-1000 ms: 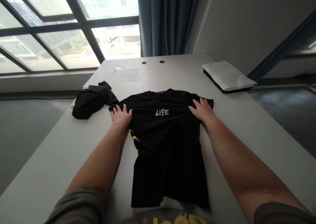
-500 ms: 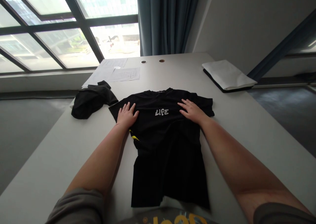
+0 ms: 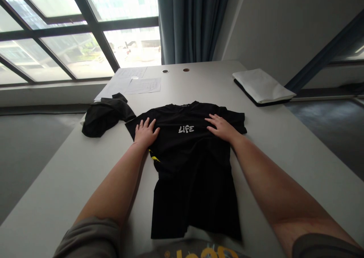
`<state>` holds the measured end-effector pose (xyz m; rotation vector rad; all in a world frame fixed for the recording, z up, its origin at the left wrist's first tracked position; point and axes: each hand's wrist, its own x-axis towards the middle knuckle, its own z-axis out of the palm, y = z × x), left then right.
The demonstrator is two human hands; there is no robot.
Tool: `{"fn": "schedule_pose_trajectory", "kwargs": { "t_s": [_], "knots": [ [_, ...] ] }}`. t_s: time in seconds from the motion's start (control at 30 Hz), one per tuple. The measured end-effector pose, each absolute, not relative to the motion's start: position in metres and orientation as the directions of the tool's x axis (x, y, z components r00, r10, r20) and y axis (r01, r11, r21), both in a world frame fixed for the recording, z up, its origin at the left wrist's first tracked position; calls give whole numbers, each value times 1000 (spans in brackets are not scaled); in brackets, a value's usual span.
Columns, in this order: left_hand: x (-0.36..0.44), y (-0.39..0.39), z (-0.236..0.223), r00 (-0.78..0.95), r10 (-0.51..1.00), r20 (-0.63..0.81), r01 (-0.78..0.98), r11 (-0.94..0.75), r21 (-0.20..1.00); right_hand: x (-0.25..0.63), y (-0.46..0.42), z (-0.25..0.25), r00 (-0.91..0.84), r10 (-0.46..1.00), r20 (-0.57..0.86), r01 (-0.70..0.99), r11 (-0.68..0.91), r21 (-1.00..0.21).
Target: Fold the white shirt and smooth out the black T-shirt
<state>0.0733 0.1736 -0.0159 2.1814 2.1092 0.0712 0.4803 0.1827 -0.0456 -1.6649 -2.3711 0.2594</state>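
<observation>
A black T-shirt (image 3: 193, 167) lies spread on the white table, its neckline pointing away from me and its hem toward me. White lettering reading "Life" runs across its chest, and a bit of yellow print shows at its left side. My left hand (image 3: 146, 132) rests flat on the shirt near the left sleeve, fingers spread. On the other side, my right hand (image 3: 221, 127) lies open on the chest below the right sleeve. Neither hand grips the cloth. Some wrinkles cross the shirt's middle.
A crumpled dark cloth (image 3: 104, 116) lies left of the shirt. Behind it are several paper sheets (image 3: 145, 85). A folded white cloth (image 3: 261, 84) sits on a black one at the back right. The white table (image 3: 68, 174) reaches toward the window and a blue curtain (image 3: 193, 23).
</observation>
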Motion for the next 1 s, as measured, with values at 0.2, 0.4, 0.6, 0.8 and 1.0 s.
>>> {"fn": "schedule_pose_trajectory", "kwargs": {
  "t_s": [0.2,0.4,0.6,0.8,1.0],
  "knots": [
    [73,174,-16,41,998,-39,993,-36,115,479,180,-42,-327,942,78,906,336,-256],
    [75,173,-14,37,998,-52,993,-31,114,476,183,-43,-306,950,58,923,312,-224],
    [73,173,-15,42,998,-40,993,-37,116,477,183,-46,-305,949,80,925,315,-214],
    [72,173,-15,47,998,-40,994,-43,105,480,184,-50,-322,941,104,909,338,-244],
    [71,174,-19,53,998,-26,995,-50,81,483,185,-53,-322,931,175,869,363,-336]
  ]
}}
